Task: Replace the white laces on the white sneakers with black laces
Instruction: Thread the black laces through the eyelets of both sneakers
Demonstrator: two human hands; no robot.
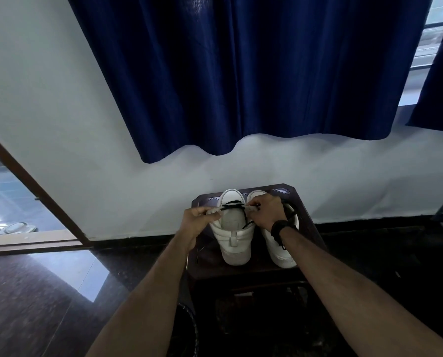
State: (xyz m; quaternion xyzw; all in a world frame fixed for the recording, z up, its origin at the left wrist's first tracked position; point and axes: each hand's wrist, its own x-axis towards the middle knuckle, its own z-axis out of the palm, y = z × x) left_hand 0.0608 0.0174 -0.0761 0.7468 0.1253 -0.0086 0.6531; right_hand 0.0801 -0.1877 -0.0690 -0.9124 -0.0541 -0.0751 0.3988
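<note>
Two sneakers [237, 238] stand side by side on a small table [310, 228], toes toward its far edge, against the wall [138, 202].

A pale wall [60, 99] fills the upper left and runs across the middle of the frame. A dark blue curtain [241, 73] hangs over it from the top, its wavy hem ending above a small dark table [310, 228] at lower centre. A second blue curtain [441, 86] shows at the right edge, with a bright window [421, 47] between the two. At the left a brown door frame [35, 189] slants down to a threshold. The dark glossy floor [35, 305] reflects a pale patch of daylight at lower left.
</note>
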